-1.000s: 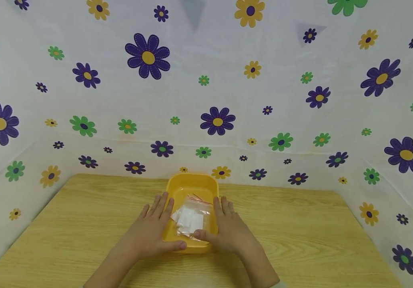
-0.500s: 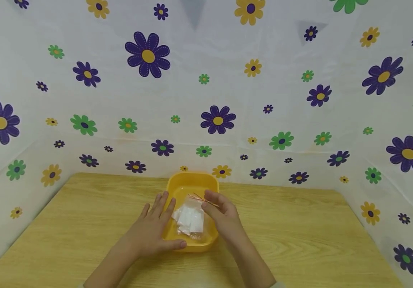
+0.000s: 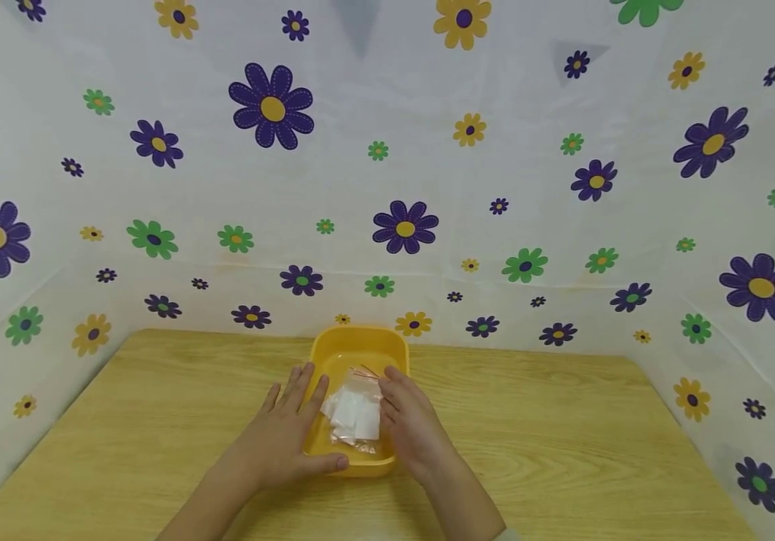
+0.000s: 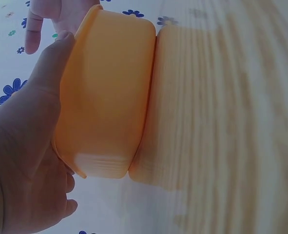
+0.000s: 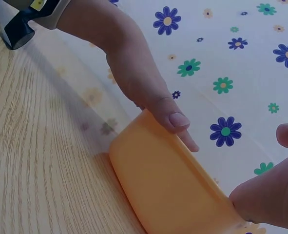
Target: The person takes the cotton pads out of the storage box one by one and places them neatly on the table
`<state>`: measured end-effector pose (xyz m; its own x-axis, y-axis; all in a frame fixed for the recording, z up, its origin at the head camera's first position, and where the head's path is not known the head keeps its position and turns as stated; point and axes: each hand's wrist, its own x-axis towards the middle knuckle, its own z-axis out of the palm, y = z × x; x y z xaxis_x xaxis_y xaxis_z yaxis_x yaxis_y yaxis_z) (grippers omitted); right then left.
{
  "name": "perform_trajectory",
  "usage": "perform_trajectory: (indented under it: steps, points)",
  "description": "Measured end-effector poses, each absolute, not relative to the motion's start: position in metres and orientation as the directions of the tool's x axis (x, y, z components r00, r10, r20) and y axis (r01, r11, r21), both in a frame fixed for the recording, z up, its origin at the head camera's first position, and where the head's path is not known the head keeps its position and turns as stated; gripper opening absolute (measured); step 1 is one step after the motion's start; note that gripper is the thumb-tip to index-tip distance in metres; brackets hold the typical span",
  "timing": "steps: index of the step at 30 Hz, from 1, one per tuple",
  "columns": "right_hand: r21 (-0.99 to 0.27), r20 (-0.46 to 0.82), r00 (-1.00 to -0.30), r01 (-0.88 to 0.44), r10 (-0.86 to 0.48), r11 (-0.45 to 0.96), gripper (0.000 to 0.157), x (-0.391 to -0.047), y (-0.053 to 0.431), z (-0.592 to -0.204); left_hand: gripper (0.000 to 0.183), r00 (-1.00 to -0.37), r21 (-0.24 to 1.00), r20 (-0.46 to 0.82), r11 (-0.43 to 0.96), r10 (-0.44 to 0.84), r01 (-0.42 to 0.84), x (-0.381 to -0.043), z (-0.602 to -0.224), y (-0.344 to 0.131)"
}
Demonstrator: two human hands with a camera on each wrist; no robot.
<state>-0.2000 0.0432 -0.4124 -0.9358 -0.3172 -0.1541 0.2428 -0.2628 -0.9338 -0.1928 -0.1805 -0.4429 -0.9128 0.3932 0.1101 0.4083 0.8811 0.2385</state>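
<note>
A yellow plastic tub (image 3: 360, 338) stands on the table. Inside it several clear zip bags with red seal lines (image 3: 358, 409) lie in a loose pile, with flat white contents. My left hand (image 3: 279, 443) rests along the tub's left side, fingers spread, its thumb at the near rim. In the left wrist view the left thumb (image 4: 48, 63) lies against the rim. My right hand (image 3: 417, 428) hovers over the tub's right rim, its loosely bent fingers beside the bags. Only part of the right hand (image 5: 270, 192) shows in the right wrist view, close to the rim.
The wooden tabletop (image 3: 563, 436) extends on both sides of the tub. A white sheet with printed flowers (image 3: 333, 173) hangs behind and at both sides. The tub's far rim is close to the back sheet.
My right hand first lay along the right rim, then brought thumb and fingers together at the bags' sealed edge. Now its fingers are looser and lower beside the bags. The left hand stayed.
</note>
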Motion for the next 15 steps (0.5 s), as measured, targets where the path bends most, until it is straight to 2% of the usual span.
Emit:
perform_trajectory:
  steps: [8, 15]
  points:
    - [-0.927, -0.160, -0.935, 0.252, -0.316, -0.277, 0.074, -0.1994, 0.0405, -0.4144, 0.122, -0.915, 0.241, 0.115, 0.882, 0.388, 0.404, -0.1910, -0.4446, -0.1818]
    - [-0.918, -0.200, -0.927, 0.291, -0.318, -0.269, 0.079, -0.1996, 0.0377, -0.4162, 0.124, -0.915, 0.260, 0.122, 0.877, 0.384, 0.403, -0.1909, -0.4446, -0.1813]
